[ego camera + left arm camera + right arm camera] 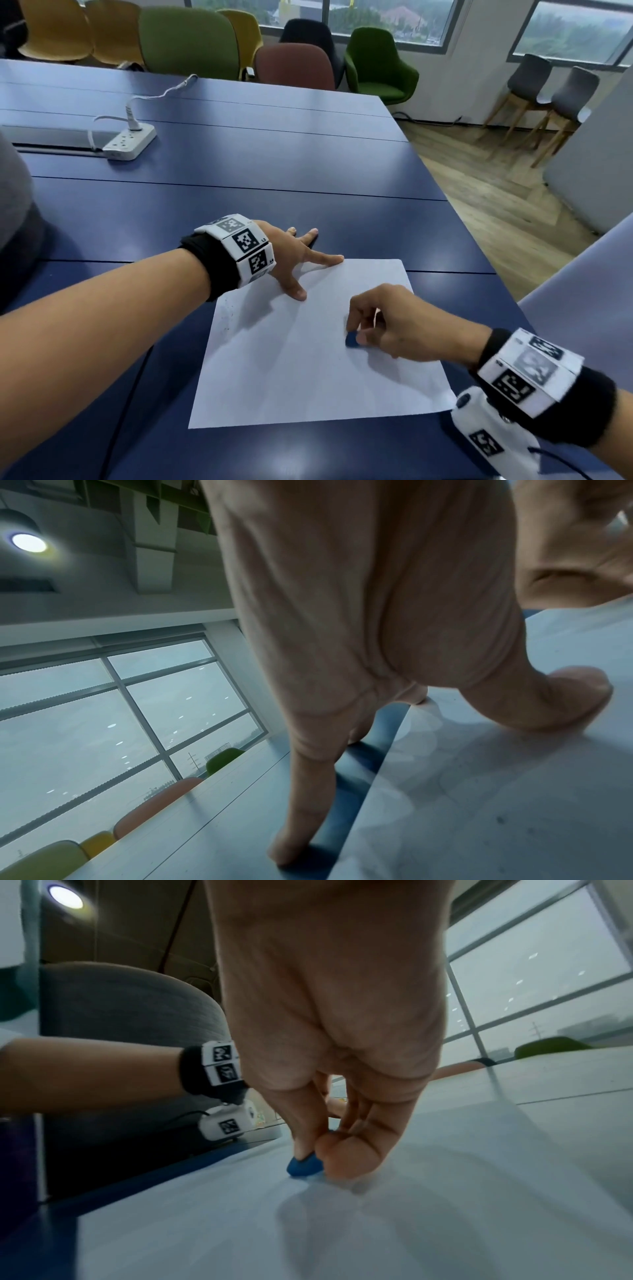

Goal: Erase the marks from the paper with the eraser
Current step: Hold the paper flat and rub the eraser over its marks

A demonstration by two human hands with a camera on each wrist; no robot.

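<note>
Blue tabletop (pixel 239 178) carries the white paper (pixel 291 370) at my near edge. My right hand (pixel 394 325) is nearest: thumb and fingers are curled and pinch the blue eraser (pixel 352 340), whose lower face presses on the paper slightly right of its centre. Faint grey specks lie near the sheet's left edge. Farther out, my left hand (pixel 291 253) is spread flat with fingers straight; thumb and index finger press the paper's far left corner, and the other fingers rest on the table beyond the edge. The hands are apart. Beyond the sheet I see bare tabletop up to a white power strip (pixel 130 144) at far left. Chairs (pixel 294 65) stand behind the far edge.
</note>
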